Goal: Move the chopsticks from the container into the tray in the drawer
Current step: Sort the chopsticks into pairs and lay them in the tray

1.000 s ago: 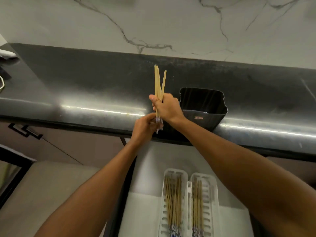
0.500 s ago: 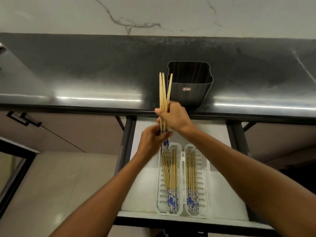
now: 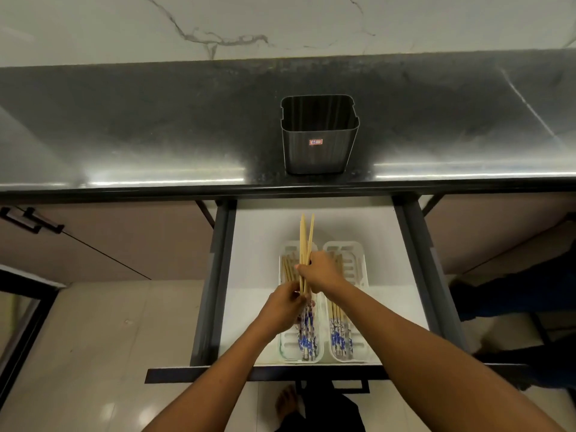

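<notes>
Near edge first: drawer (image 3: 255, 244) pulled out toward the viewer, white floor; two white slotted trays side by side in it, long axis running 6 to 12 o'clock; left tray (image 3: 285, 350) and right tray (image 3: 358, 275) both already hold chopsticks lying flat, blue-patterned ends at 6 o'clock, plain tips at 12.

Left hand (image 3: 282, 308): grip curled round the lower part of a small bundle of chopsticks (image 3: 304, 244), just above the patterned ends; right hand (image 3: 321, 271): grip clamped on the same bundle higher up, at its middle, fingers wrapped from the 3 o'clock side; the two hands touch or nearly touch along the bundle.

Key relation: bundle sits directly over the left tray, its long axis already close to the tray's own 6–12 line, plain tips fanning slightly toward 12 o'clock and reaching past the tray's far rim; whether the patterned ends touch the sticks below cannot be told, the left hand covers them.

Judgement: what is left is mostly a lowering and release, not a turn; tips need to come back toward 6 so they clear the far rim; left hand is nearer the resting end, right hand steers the tips.

Farther: dark counter (image 3: 156, 126) above the drawer; steel container (image 3: 318, 151) at 12 o'clock, upright, no chopsticks visible inside.
</notes>
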{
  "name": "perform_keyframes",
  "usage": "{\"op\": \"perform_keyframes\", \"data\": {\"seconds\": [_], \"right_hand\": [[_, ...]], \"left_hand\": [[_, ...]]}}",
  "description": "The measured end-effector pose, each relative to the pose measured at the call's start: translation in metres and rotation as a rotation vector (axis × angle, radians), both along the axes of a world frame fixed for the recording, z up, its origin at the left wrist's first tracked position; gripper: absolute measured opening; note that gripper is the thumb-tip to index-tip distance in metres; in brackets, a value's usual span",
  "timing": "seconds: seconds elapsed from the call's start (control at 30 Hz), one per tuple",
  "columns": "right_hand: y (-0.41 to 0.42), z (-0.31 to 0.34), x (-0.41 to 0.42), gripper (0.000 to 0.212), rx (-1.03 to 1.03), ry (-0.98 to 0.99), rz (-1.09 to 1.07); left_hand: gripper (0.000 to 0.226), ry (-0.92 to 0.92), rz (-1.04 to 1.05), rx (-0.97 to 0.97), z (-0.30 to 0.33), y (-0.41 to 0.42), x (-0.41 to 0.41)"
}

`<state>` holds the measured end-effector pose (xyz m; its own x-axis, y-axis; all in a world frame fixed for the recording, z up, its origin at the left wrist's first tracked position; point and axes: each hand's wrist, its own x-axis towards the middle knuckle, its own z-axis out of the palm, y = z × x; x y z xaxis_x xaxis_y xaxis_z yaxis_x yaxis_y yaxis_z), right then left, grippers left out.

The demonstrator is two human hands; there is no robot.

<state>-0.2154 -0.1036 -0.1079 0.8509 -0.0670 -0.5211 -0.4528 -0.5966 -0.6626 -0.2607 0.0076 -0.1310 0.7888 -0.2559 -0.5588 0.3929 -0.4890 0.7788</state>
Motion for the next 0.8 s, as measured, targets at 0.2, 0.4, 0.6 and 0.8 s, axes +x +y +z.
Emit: {"op": "perform_keyframes", "data": {"seconds": [0.2, 0.4, 0.6, 0.8], "right_hand": [[0.006, -0.029, -0.013, 0.023, 0.024, 0.091, -0.068], [0.013, -0.045, -0.016, 0.009, -0.060, 0.106, -0.053], [0.002, -0.041, -0.012, 0.014, -0.041, 0.069, -0.076], [-0.043, -0.034, -0.011, 0.014, -0.102, 0.119, -0.141]], "left_hand": [[0.008, 0.054, -0.028, 0.152, -0.019, -0.003, -0.008], [0.003, 0.057, -0.023, 0.241, -0.039, -0.009, -0.013], [0.004, 0.013, 0.007, 0.206, -0.030, -0.018, -0.011], [0.014, 0.181, 0.000, 0.009, -0.012, -0.055, -0.007]]}}
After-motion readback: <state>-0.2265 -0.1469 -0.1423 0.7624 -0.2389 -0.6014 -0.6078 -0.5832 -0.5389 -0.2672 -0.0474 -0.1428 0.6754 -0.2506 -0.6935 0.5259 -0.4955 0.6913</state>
